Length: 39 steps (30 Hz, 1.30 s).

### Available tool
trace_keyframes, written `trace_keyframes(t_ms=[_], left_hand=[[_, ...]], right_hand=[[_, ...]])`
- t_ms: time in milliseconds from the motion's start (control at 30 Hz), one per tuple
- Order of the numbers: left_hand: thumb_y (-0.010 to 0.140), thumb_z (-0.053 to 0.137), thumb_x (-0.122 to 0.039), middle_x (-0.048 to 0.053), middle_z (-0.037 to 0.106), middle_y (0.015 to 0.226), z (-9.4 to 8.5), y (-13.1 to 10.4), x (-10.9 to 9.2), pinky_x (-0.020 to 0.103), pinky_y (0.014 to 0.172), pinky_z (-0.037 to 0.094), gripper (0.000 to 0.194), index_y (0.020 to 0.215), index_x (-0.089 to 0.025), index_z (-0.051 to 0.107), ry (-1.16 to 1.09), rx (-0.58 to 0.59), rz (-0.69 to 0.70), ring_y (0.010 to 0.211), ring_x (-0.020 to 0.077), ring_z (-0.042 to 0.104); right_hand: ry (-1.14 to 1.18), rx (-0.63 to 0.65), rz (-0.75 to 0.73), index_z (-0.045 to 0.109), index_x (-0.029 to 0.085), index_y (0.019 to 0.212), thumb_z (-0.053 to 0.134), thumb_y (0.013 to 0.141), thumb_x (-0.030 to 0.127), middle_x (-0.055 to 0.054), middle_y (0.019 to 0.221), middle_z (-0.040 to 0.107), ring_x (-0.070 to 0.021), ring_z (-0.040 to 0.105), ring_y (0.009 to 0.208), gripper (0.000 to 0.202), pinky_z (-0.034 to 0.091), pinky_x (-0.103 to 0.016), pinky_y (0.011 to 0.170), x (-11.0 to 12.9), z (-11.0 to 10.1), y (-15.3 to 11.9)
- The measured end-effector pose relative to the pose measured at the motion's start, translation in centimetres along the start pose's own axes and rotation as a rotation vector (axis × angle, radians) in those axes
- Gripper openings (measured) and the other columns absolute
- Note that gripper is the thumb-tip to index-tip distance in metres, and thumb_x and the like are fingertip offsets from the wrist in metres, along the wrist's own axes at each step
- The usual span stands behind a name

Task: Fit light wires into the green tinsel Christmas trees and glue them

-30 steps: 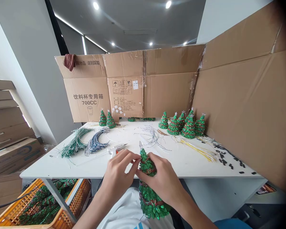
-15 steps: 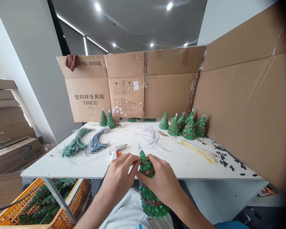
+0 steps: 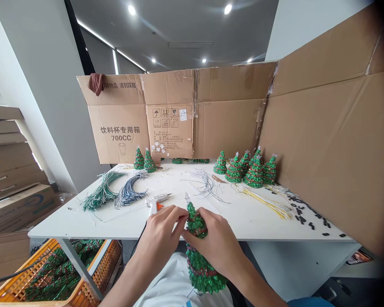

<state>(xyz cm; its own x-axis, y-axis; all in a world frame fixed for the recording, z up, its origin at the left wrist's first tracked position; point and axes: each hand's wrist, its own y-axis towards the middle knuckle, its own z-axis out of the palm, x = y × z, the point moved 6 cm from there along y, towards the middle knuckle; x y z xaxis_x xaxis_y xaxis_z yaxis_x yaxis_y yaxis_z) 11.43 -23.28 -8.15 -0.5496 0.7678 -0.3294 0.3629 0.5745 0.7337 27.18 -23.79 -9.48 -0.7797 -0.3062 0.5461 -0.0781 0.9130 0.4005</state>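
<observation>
Right hand (image 3: 217,236) clamped around the upper part of one tinsel tree (image 3: 200,268); left hand (image 3: 163,228) pinching its edge, near the tip. Tree's green, conical, reddish bands, clear pointed topper. Topper sits above the grip, skirt below, over lap. Table (image 3: 252,215): one glue gun (image 3: 155,203), two cord bundles (image 3: 130,191), two standing trees (image 3: 149,163) left.
</observation>
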Motion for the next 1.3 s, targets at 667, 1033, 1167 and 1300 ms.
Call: trace_keyframes(t_ms=[667,1033,1167,1300], left_hand=[[0.111,0.050,-0.022,0.001,0.068,0.097,1.3,-0.1,1.1,0.033,0.080,0.048,0.010,0.102,-0.024,0.055,-0.092,0.154,-0.202,0.086,0.0189,0.064],[0.110,0.048,-0.025,0.002,0.069,0.098,1.6,0.0,1.4,0.035,0.081,0.048,0.010,0.102,-0.023,0.055,-0.166,0.148,-0.243,0.087,0.0199,0.065],[0.111,0.049,-0.025,0.002,0.069,0.098,1.5,0.2,1.3,0.034,0.081,0.049,0.011,0.102,-0.023,0.056,-0.167,0.129,-0.209,0.087,0.0190,0.065],[0.111,0.054,-0.028,0.001,0.073,0.104,1.1,0.4,1.1,0.033,0.087,0.052,0.009,0.115,-0.025,0.062,-0.212,0.101,-0.191,0.095,0.0180,0.067]], right_hand=[[0.036,0.028,0.024,0.044,0.027,0.080,0.073,0.091,0.036,0.001,0.076,0.061,-0.0208,0.053,0.067,0.032,0.034,-0.031,0.063,0.0,0.5,0.2],[0.083,0.020,0.012,0.043,0.028,0.079,0.071,0.091,0.039,0.001,0.074,0.059,-0.0202,0.050,0.065,0.033,0.034,-0.031,0.062,-0.1,0.6,0.2],[0.127,0.025,0.026,0.044,0.027,0.078,0.073,0.090,0.041,0.002,0.074,0.059,-0.0200,0.049,0.066,0.034,0.034,-0.031,0.062,-0.3,0.5,0.3],[0.279,0.039,0.013,0.054,0.025,0.081,0.076,0.092,0.047,0.002,0.073,0.062,-0.0199,0.053,0.068,0.033,0.038,-0.031,0.064,-0.8,-0.2,0.9]])
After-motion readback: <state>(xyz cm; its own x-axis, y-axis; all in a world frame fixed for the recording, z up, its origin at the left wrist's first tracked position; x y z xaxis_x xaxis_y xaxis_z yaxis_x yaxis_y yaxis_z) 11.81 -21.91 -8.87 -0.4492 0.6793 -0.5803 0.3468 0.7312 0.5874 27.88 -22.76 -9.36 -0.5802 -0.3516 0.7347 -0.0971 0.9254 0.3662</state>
